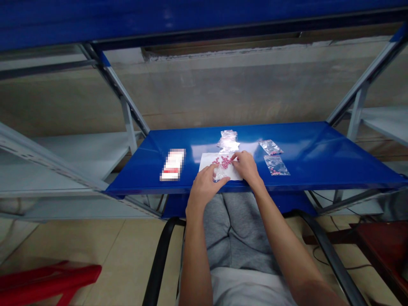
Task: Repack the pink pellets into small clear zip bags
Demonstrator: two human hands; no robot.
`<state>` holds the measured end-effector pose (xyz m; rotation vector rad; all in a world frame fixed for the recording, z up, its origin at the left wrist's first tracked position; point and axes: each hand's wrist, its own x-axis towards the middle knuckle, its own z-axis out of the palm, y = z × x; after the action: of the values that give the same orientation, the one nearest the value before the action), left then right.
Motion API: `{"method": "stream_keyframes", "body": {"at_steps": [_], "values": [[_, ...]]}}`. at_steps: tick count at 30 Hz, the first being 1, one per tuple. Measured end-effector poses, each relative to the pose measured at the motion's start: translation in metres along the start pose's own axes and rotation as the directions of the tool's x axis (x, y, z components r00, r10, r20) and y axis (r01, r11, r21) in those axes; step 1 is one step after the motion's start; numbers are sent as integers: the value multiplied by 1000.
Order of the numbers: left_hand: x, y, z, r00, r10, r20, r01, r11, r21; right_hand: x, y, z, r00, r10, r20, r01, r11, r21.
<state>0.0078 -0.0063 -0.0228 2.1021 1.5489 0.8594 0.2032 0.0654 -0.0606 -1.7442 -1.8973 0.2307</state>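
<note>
On a white sheet (205, 160) lies a loose pile of small pink beads or tablets (226, 162); I cannot tell which. My left hand (205, 185) is curled at the sheet's near left, its thumb and fingers around a small clear plastic bag (219, 173). Part of the bag is hidden by that hand. At the right edge of the pile, my right hand (246, 167) has its thumb and index finger pinched together. Whatever is between those fingertips is too small to make out.
Two clear zip bags, one farther (270, 147) and one nearer (276, 165), lie right of the sheet with pink pieces inside. Behind it is a stack of clear bags (228, 139). A blurred-out white and red item (173, 164) rests on the blue shelf (318, 157) at left.
</note>
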Motion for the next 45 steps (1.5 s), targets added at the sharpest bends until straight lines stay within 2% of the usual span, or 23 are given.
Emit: {"method": "stream_keyframes", "body": {"at_steps": [9,13,16,19,21,24,29,31,34,38,41,45], "values": [[-1,-1,1,999,14,-31,-14,1000,-26,2,0,10,997,-47,-63,48,999,4],[1,-3,4,1000,7,-30,-8,999,-41,-14,-2,-1,990,-26,-141,46,989,143],[2,-5,7,998,41,-45,-44,996,-83,-29,-7,-18,994,-4,-107,43,930,364],[4,-4,9,995,73,-67,-79,992,-99,-37,-18,-32,995,-103,-14,94,832,546],[5,-1,9,992,88,-87,-98,988,-116,-39,-27,-36,989,-149,7,115,792,599],[7,3,9,988,101,-120,-121,978,-172,-41,-37,-35,989,-148,8,111,778,618],[8,6,9,992,58,-112,-81,973,-215,-37,-28,-30,994,-107,3,73,703,708],[7,5,9,993,41,-113,-64,976,-207,-31,-18,-26,998,-12,-56,46,744,666],[7,2,10,991,29,-130,-54,980,-191,-17,-2,-17,989,112,-101,-53,886,461],[8,-3,13,987,37,-156,-68,978,-195,0,9,-4,996,46,-77,-28,975,221],[9,-6,14,982,60,-177,-96,976,-198,8,10,-1,998,8,-64,-2,995,95],[8,-7,12,978,82,-193,-117,977,-179,15,8,-2,1000,-7,3,7,1000,15]]}}
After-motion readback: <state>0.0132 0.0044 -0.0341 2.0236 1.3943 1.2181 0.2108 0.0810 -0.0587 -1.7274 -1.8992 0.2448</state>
